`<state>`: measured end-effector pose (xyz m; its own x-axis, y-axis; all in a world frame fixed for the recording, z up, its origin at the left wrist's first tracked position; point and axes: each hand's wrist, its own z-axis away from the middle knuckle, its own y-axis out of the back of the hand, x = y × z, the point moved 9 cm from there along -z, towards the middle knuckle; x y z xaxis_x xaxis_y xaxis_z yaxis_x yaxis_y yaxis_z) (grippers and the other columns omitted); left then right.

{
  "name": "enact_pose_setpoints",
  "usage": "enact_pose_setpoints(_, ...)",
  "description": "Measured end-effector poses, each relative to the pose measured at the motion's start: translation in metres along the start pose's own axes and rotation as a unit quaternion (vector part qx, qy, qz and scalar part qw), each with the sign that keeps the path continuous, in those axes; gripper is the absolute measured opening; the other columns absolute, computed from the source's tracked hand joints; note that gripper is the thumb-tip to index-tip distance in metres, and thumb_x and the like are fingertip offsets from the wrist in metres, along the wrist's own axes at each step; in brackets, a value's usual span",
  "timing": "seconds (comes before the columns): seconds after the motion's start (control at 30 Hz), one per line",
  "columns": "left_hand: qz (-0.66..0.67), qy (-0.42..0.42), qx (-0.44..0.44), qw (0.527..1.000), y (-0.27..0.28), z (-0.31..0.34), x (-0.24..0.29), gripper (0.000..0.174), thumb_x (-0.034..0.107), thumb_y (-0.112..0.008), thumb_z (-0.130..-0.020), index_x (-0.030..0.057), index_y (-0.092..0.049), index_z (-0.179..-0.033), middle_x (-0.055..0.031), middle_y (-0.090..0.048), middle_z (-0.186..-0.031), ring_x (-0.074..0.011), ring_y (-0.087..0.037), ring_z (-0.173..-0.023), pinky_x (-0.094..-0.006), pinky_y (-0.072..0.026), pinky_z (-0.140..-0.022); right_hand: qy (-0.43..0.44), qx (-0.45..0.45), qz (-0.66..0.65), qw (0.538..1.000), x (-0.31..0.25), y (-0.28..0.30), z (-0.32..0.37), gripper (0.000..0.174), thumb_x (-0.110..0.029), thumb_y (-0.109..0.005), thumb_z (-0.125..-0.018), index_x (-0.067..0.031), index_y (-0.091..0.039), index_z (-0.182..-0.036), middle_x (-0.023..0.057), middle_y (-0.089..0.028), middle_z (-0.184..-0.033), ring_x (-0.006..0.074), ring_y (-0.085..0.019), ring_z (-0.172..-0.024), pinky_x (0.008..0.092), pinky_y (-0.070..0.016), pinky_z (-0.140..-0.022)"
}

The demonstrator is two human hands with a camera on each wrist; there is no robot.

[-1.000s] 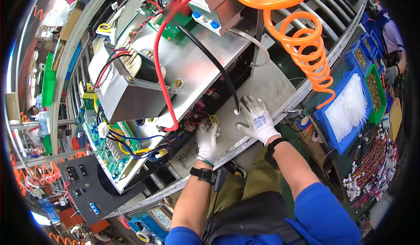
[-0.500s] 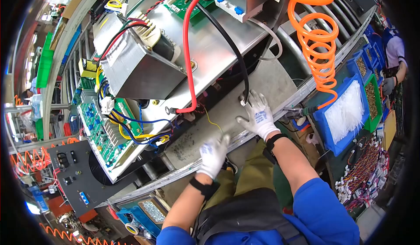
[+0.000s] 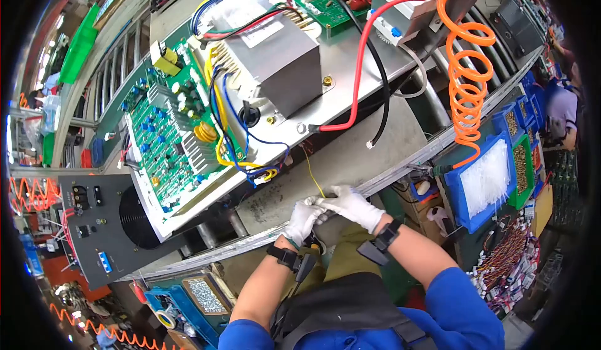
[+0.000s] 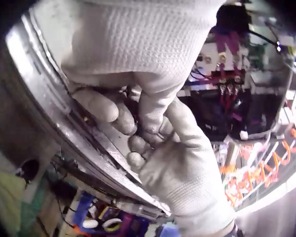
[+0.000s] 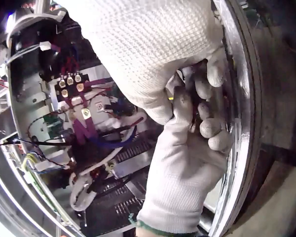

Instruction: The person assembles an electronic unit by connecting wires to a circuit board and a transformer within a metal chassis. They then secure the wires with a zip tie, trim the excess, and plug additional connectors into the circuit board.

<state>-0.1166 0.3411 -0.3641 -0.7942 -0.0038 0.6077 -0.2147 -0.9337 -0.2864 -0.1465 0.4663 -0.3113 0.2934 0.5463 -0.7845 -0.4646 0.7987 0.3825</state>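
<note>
Both white-gloved hands meet at the bench's near edge. A thin yellow wire runs down from under the metal chassis into their fingers. My left hand pinches around its lower end, fingers curled. From the other side, my right hand grips at the same spot, its fingertips against the left ones. A short piece of yellow wire shows between the hands in the right wrist view; its end is hidden. The black cable hangs free, white connector at its tip.
An orange coiled hose hangs at the right. Beyond the bench rail stand a blue bin of white strips and a green bin. A transformer and green circuit board sit on the chassis.
My right hand has left the black cable's end and moved down-left to the yellow wire. My left hand has come back from the chassis side and meets it. The head view has shifted.
</note>
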Motion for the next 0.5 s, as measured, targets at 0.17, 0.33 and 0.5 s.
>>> enact_pose_setpoints(0.17, -0.017, 0.014, 0.004, 1.000, 0.006, 0.013, -0.001, 0.012, 0.014, -0.065, -0.092, 0.0024, -0.064, -0.094, -0.0041, -0.066, -0.078, -0.0082, -0.059, -0.062, -0.0190, -0.0468, -0.055, -0.023, -0.049, -0.229, 0.972, 0.009, -0.023, -0.019, 0.028, -0.018, -0.070, -0.088, 0.0027, -0.064, -0.106, 0.0056, -0.067, -0.087, 0.0100, -0.061, -0.077, 0.0249, -0.0503, -0.069)
enact_pose_setpoints(0.33, 0.134, -0.004, -0.089, 0.987, 0.016, 0.025, -0.011, 0.018, 0.017, -0.064, -0.093, -0.0002, -0.065, -0.100, -0.0058, -0.067, -0.085, -0.0116, -0.060, -0.069, -0.0247, -0.0448, -0.057, -0.086, -0.152, -0.337, 0.925, 0.012, -0.032, -0.011, 0.028, -0.022, -0.071, -0.088, -0.0018, -0.065, -0.107, 0.0004, -0.065, -0.088, 0.0063, -0.059, -0.074, 0.0213, -0.0486, -0.067)
enact_pose_setpoints(0.5, 0.303, 0.032, -0.071, 0.950, 0.020, 0.035, -0.024, 0.019, 0.020, -0.064, -0.093, 0.0032, -0.065, -0.102, -0.0037, -0.066, -0.084, -0.0119, -0.056, -0.066, -0.0254, -0.0417, -0.056, -0.042, -0.216, -0.331, 0.917, -0.005, -0.048, -0.002, 0.029, -0.023, -0.070, -0.090, -0.0013, -0.064, -0.108, 0.0032, -0.066, -0.097, 0.0096, -0.062, -0.084, 0.0236, -0.0524, -0.073)
